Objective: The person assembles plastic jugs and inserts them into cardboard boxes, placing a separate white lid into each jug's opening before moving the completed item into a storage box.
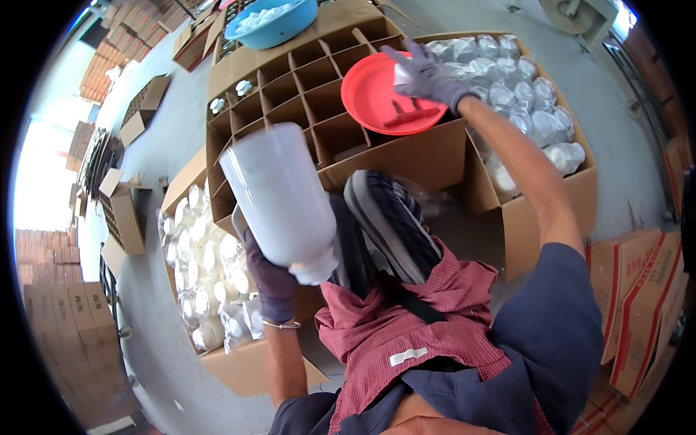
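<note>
My left hand (270, 272), in a dark glove, grips a large white bottle (279, 192) above my lap. The bottle is tilted with its broad base up and its narrow neck down. My right hand (431, 76), in a grey glove, is over a red basin (355, 98) with its fingers spread. Beside those fingers a white thing shows in part; its kind cannot be made out. A dark red object (413, 114) lies in the basin. The basin rests on a divided cardboard box (406, 159), where two bottle tops (243, 88) stand in left-hand compartments.
A box to the right holds several wrapped bottles (542, 127). Another, to the left, has several white bottles (206, 275) in clear plastic. A blue basin (286, 27) of white pieces sits at the far end. Flat red-edged cartons (638, 304) lean at right; stacked cartons (69, 326) stand left.
</note>
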`<action>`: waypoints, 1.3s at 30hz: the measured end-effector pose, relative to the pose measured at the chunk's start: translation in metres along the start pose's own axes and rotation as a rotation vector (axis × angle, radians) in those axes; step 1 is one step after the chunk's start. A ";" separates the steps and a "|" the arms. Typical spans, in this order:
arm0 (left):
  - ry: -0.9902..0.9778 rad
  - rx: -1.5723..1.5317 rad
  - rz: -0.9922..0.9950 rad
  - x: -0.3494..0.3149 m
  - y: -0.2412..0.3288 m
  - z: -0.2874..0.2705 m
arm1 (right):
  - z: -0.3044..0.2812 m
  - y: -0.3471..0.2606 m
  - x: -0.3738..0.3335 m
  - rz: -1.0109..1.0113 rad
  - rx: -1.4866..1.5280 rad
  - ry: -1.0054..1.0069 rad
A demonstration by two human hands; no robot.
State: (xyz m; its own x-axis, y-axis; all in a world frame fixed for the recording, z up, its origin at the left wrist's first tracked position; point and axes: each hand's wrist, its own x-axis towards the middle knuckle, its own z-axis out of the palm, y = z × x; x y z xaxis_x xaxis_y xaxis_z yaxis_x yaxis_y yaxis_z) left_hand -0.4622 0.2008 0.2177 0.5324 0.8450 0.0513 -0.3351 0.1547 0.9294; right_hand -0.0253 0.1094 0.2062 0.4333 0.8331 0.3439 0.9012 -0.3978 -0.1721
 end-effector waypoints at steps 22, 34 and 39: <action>-0.075 0.070 0.331 0.005 -0.045 0.092 | -0.020 -0.187 -0.165 0.488 2.449 -0.432; -0.134 0.525 0.162 0.004 -0.001 -0.069 | -0.018 -0.071 -0.057 -0.100 0.043 -0.053; 0.203 0.325 -0.184 -0.024 -0.034 -0.100 | 0.011 -0.040 -0.004 -0.154 -0.324 -0.614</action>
State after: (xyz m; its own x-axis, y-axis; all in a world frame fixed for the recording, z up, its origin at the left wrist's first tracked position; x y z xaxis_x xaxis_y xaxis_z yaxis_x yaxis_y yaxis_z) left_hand -0.5414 0.2262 0.1478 0.3857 0.9071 -0.1688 0.0306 0.1703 0.9849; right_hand -0.0627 0.1262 0.2018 0.3048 0.9173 -0.2562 0.9498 -0.2729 0.1531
